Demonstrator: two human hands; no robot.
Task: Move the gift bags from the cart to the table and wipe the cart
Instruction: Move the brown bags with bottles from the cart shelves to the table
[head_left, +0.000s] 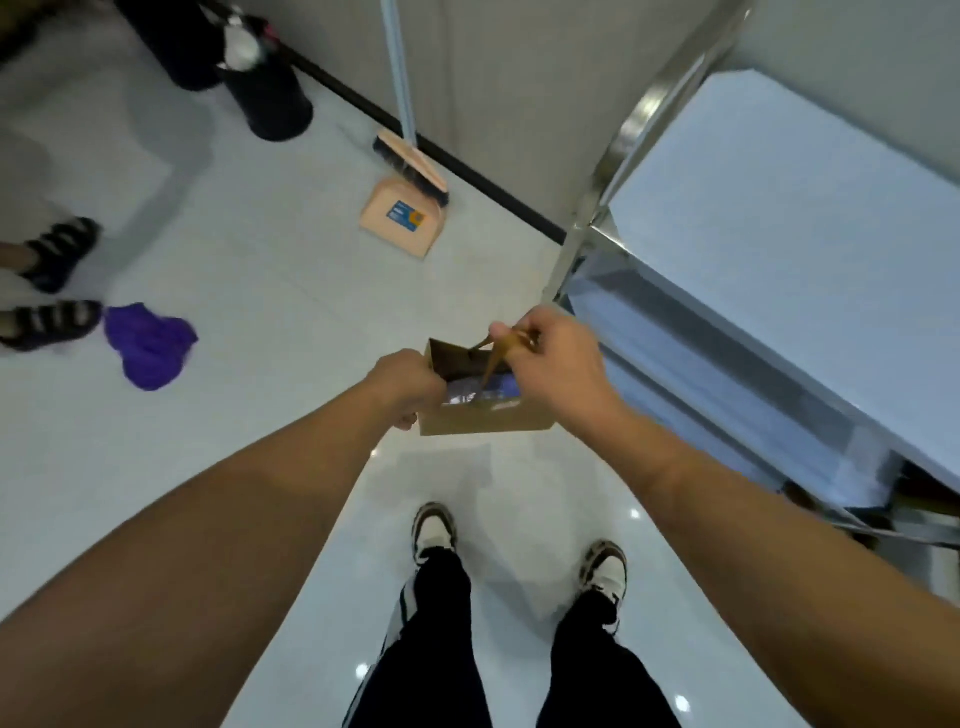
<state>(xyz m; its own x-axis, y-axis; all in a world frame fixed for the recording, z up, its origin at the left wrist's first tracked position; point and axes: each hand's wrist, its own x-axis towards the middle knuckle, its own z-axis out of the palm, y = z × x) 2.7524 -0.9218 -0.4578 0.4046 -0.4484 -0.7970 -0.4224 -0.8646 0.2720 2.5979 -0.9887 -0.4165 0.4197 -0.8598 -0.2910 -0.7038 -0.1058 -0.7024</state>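
Left hand (402, 387) grips bag (485, 418) rim at 9 o'clock; right hand (550, 358) pinches its handles (498, 348). Bag held above floor (270, 291), centre frame. Cart (753, 270) at 2 o'clock. Purple cloth (150, 345) on floor at 9, dustpan (400, 218) at 11.

Both arms reach forward, left hand (402, 387) and right hand (553, 358) curled closed.

The bag (485, 418) is brown kraft paper, upright and open at the top, held in the air above the floor just left of the cart (779, 218). Something dark blue lies inside it. Its twisted paper handles rise to the right. The cart is steel, with stacked shelves.
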